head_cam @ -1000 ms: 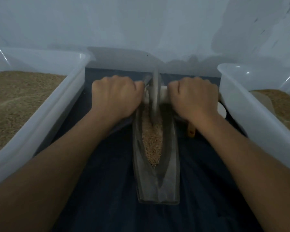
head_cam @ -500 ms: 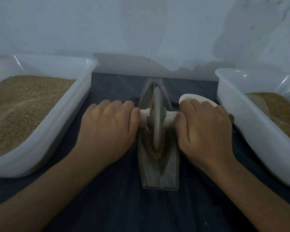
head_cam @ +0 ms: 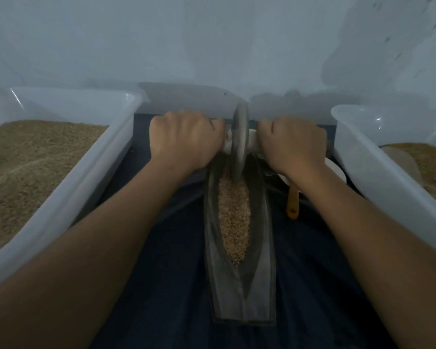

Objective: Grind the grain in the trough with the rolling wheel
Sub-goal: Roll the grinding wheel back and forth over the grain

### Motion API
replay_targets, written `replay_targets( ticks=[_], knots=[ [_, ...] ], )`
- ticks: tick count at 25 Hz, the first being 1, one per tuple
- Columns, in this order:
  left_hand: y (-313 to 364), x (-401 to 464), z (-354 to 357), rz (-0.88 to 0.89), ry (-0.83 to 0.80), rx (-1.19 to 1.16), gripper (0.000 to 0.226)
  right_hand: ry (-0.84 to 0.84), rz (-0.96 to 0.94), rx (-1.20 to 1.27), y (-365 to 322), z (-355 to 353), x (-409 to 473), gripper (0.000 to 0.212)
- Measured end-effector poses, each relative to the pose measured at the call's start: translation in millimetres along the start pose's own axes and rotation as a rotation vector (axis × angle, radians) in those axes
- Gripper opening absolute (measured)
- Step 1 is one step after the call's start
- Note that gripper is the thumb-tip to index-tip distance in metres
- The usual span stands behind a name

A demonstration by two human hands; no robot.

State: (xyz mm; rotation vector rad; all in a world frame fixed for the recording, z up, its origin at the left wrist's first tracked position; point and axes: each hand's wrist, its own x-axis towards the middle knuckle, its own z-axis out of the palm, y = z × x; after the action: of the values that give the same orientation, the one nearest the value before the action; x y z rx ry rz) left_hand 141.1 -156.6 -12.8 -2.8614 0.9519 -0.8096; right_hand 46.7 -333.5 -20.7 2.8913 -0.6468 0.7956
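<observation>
A narrow grey boat-shaped trough [head_cam: 259, 293] lies lengthwise on the dark cloth, its groove filled with brown grain [head_cam: 233, 217]. The grey rolling wheel [head_cam: 239, 139] stands upright at the trough's far end on a pale axle. My left hand [head_cam: 186, 139] grips the axle's left handle and my right hand [head_cam: 291, 144] grips its right handle, both fists curled tight against the wheel. The far tip of the trough is hidden behind the wheel and my hands.
A large translucent bin [head_cam: 96, 177] full of grain stands on the left. A second bin [head_cam: 378, 177] with grain stands on the right. A white scoop with an orange handle [head_cam: 293, 202] lies between the trough and the right bin. A pale wall rises close behind.
Half a second ago the wheel sat near the trough's middle; my hands have pushed it away to the far end, uncovering the grain in the groove.
</observation>
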Motion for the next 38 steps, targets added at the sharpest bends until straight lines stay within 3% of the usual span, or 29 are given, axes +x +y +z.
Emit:
replay_targets(
  ticks=[3, 10, 14, 17, 19, 24, 27, 30, 33, 35, 38],
  knots=[
    [-2.3, -45.1, -6.8, 0.126, 0.041, -0.026, 0.021, 0.145, -0.024, 0.077, -11.1, -15.4, -39.3, 0.05],
    [-6.6, -129.6, -27.0, 0.125, 0.251, -0.232, 0.045, 0.212, -0.189, 0.172, -2.3, -45.3, -133.8, 0.017],
    [-8.2, -88.5, -20.5, 0.093, 0.132, -0.205, 0.047, 0.238, -0.167, 0.125, -6.4, -32.5, -103.6, 0.029],
    [-10.5, -44.3, 1.7, 0.153, 0.02, 0.006, 0.026, 0.19, -0.081, 0.027, -11.5, -16.2, -38.5, 0.051],
    [-11.1, -18.2, 5.1, 0.111, -0.017, 0.006, 0.023, 0.122, 0.001, 0.01, -11.1, -8.0, -4.6, 0.058],
    [-5.5, -58.1, -6.1, 0.126, 0.051, -0.067, 0.025, 0.201, -0.091, 0.108, -15.4, -18.9, -46.2, 0.051],
    [-10.8, -117.8, -28.5, 0.094, 0.144, -0.211, 0.049, 0.211, -0.15, 0.19, -9.8, -40.2, -103.1, 0.044],
    [-10.6, -146.3, -40.3, 0.147, 0.193, -0.284, 0.057, 0.243, -0.211, 0.162, -4.2, -58.0, -135.8, 0.043],
    [-13.3, -125.7, -37.4, 0.097, 0.114, -0.286, 0.059, 0.254, -0.205, 0.059, -11.6, -54.5, -117.8, 0.048],
    [-7.9, -91.1, -28.5, 0.019, 0.048, -0.247, 0.051, 0.168, -0.133, 0.023, -12.8, -36.3, -78.6, 0.055],
    [-0.8, -33.2, -9.5, 0.073, -0.015, -0.001, 0.03, 0.054, -0.029, 0.021, -8.0, -8.1, -13.2, 0.054]
  ],
)
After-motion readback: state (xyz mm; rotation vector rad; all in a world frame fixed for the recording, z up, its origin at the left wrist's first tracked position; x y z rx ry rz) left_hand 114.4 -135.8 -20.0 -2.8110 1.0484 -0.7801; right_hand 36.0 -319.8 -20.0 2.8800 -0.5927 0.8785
